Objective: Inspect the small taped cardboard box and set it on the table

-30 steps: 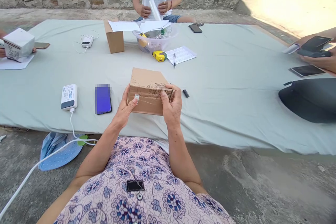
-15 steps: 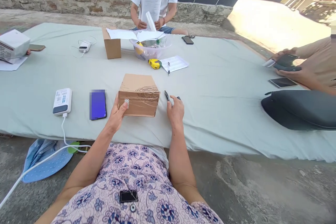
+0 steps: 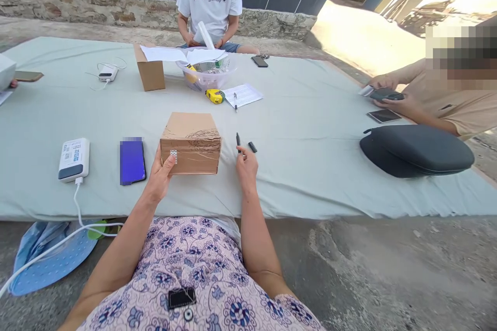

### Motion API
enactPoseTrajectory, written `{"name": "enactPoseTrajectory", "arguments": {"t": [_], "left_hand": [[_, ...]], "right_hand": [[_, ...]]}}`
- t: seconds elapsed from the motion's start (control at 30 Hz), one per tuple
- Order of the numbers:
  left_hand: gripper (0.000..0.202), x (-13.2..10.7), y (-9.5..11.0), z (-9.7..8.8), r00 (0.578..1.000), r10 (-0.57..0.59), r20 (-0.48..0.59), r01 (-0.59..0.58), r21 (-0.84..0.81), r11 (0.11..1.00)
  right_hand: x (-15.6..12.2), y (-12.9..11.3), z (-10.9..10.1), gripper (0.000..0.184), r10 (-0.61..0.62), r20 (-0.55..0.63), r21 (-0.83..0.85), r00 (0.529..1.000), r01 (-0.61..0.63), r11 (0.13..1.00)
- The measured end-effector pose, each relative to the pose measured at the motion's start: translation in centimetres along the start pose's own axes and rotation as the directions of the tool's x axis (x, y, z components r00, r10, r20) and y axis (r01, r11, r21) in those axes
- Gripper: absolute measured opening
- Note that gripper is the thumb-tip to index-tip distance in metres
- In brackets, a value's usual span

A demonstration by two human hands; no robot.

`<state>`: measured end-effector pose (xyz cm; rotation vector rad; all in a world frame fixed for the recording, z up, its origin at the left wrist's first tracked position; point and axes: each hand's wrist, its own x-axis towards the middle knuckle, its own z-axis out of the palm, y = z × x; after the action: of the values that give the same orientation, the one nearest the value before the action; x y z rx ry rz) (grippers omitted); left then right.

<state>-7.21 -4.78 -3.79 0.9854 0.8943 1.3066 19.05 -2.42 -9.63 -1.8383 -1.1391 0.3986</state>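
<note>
While the left hand (image 3: 160, 177) grips the near left corner of the box (image 3: 191, 143), thumb pressed on its front face, the right hand (image 3: 246, 165) is closed around a pen (image 3: 238, 140) just right of that box. The box sits on the sheet (image 3: 310, 129) between the two hands. A small black cap (image 3: 252, 147) lies just beyond the right hand. Left of the left hand lies a phone (image 3: 132, 160), and farther left a power bank (image 3: 73, 159) with a white cable. Well beyond the box stand a second box (image 3: 152, 73), a bowl (image 3: 205, 76), a tape measure (image 3: 215, 95) and a paper (image 3: 244, 95). Far right, a dark cap (image 3: 415, 149) lies near another person's hands.
</note>
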Motion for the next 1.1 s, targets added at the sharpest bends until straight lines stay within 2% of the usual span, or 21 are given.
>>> {"name": "enactPoseTrajectory", "arguments": {"t": [0.1,0.17,0.23,0.3,0.33,0.4,0.47,0.57,0.67,0.77,0.87,1.0,1.1], "left_hand": [[0.082,0.0,-0.1,0.0,1.0,-0.004,0.003,0.004,0.0,1.0],[0.083,-0.1,0.0,0.1,1.0,-0.004,0.005,0.004,0.0,1.0],[0.084,-0.2,0.2,0.4,1.0,0.008,0.005,-0.008,0.001,1.0],[0.083,-0.4,0.4,0.8,1.0,0.029,0.003,-0.029,0.001,1.0],[0.083,-0.4,0.6,0.9,0.999,0.038,0.004,-0.038,0.001,0.999],[0.081,-0.6,0.7,1.1,0.999,0.048,0.003,-0.048,0.003,0.999],[0.079,-0.7,0.8,1.2,0.999,0.047,0.004,-0.047,0.005,0.999],[0.078,-0.9,0.7,1.2,0.999,0.039,0.004,-0.039,0.019,0.999],[0.079,-1.0,0.6,1.2,1.0,0.025,0.001,-0.025,0.044,0.999],[0.08,-1.0,0.6,1.2,0.999,0.03,0.011,-0.031,0.035,0.999],[0.079,-0.9,0.6,1.2,0.999,0.033,0.012,-0.034,0.023,0.999],[0.077,-0.9,0.5,1.0,1.0,0.026,-0.013,-0.026,0.046,0.999],[0.074,-0.9,0.4,1.0,0.999,0.032,-0.01,-0.031,0.052,0.998]], "right_hand": [[-0.6,-0.5,-0.8,0.052,0.013,-0.005,0.229,1.0,-0.012,0.973],[-1.3,-1.4,-1.7,0.06,0.043,-0.028,0.501,0.999,-0.024,0.865],[-2.2,-2.7,-2.7,0.056,0.04,-0.119,0.622,0.992,0.043,0.782],[-3.3,-4.3,-3.7,0.039,0.017,-0.289,0.646,0.957,0.182,0.741],[-3.9,-5.1,-4.1,0.027,-0.003,-0.369,0.634,0.929,0.254,0.73],[-5.3,-6.5,-4.8,0.019,-0.093,-0.477,0.599,0.874,0.4,0.694],[-6.7,-7.6,-5.2,0.016,-0.208,-0.496,0.571,0.843,0.498,0.653],[-8.3,-8.6,-4.9,0.014,-0.383,-0.444,0.491,0.81,0.578,0.652],[-9.1,-9.4,-4.2,0.021,-0.585,-0.357,0.372,0.728,0.685,0.626],[-9.2,-9.9,-3.7,0.022,-0.699,-0.282,0.32,0.658,0.751,0.578],[-9.1,-9.6,-3.8,0.015,-0.698,-0.274,0.285,0.661,0.75,0.598],[-8.6,-8.7,-4.6,0.006,-0.531,-0.485,0.156,0.695,0.666,0.729],[-8.0,-8.8,-5.2,0.012,-0.424,-0.602,0.101,0.677,0.591,0.8]]}}
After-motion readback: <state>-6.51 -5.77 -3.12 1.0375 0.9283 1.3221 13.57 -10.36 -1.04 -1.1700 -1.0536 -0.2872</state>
